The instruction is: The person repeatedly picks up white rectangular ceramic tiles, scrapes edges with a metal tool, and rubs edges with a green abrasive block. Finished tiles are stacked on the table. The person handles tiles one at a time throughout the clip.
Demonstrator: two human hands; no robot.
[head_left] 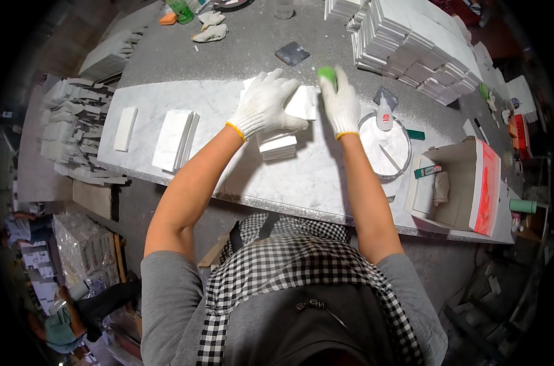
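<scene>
Checked apron (pixel 289 259) closest, I face a dusty grey table (pixel 246 52) bearing a marbled slab (pixel 289 183). My left hand (pixel 265 105) spreads over white tiles (pixel 278 147) there; my right hand (pixel 339 104) grips something green (pixel 326 74) just beside them. Tall white stacks (pixel 411 46) rise far right; a co-worker (pixel 63 320) is lower left.

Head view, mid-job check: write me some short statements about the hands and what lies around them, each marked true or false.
1. The left hand is spread over white slabs. True.
2. The right hand is bare. False: it is gloved.
3. The right hand holds something green. True.
4. The open box stands left of the round dish. False: it stands to the right.
5. The loose gloves lie nearer the person than the hands. False: they lie beyond them.
</scene>
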